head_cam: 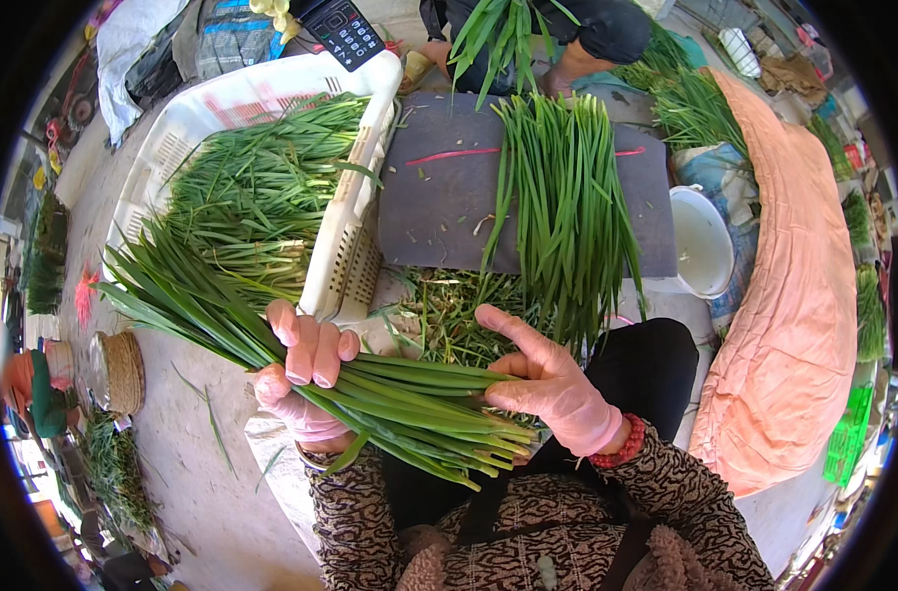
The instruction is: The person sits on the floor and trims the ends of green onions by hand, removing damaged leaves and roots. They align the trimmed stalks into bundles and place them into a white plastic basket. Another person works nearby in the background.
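My left hand (308,369), in a thin pinkish glove, is shut around a bundle of garlic chives (419,402). Their leaf tips fan out to the left above a basket, while the pale cut ends point right, across my lap. Also gloved, my right hand (548,380) is at the bundle's upper right edge, index finger stretched out and thumb against the stalks. Whether it pinches a stalk cannot be made out. Beyond my hands, a second chive bundle (567,199) lies across a dark board (449,207), over a pink tie (452,155).
A white plastic basket (349,199) full of chives stands at the left. Across the board sits another person (604,33), with chives before them. At right are a white bucket (700,244) and a peach-coloured cloth (796,295). Trimmed leaves (456,314) litter the floor by my knees.
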`<control>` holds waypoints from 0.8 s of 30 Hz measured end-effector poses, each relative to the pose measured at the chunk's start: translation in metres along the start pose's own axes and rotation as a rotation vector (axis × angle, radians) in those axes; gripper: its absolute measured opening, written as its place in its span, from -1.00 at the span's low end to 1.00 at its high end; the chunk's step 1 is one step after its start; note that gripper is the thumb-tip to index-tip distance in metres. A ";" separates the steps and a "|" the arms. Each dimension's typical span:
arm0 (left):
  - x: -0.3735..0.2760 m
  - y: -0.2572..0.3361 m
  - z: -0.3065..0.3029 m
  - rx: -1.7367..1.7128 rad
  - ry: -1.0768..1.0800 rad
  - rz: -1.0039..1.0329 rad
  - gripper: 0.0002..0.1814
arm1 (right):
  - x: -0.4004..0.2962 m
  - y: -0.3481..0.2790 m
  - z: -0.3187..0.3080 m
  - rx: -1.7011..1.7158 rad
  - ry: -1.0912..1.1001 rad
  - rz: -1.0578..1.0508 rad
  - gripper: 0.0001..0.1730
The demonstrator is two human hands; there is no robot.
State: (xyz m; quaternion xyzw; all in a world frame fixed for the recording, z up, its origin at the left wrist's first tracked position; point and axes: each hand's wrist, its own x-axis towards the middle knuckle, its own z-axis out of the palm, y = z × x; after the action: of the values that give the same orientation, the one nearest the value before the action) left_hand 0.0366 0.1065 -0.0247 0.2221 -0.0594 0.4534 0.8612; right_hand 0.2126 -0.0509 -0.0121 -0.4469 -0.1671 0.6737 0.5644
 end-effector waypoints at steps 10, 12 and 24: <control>0.001 0.001 -0.003 0.032 -0.034 -0.028 -0.68 | 0.001 -0.005 -0.002 -0.101 -0.048 0.090 -0.20; 0.000 0.002 -0.007 0.026 -0.033 -0.016 -0.69 | 0.001 -0.008 -0.004 -0.159 -0.080 0.103 -0.19; 0.001 0.009 -0.008 -0.120 0.053 0.060 -0.64 | -0.042 -0.041 -0.052 -0.343 -0.134 0.138 -0.20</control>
State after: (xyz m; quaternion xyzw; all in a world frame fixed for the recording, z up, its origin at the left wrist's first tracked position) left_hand 0.0290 0.1153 -0.0281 0.1559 -0.0704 0.4804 0.8602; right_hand 0.2770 -0.0908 0.0066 -0.5011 -0.2856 0.7007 0.4199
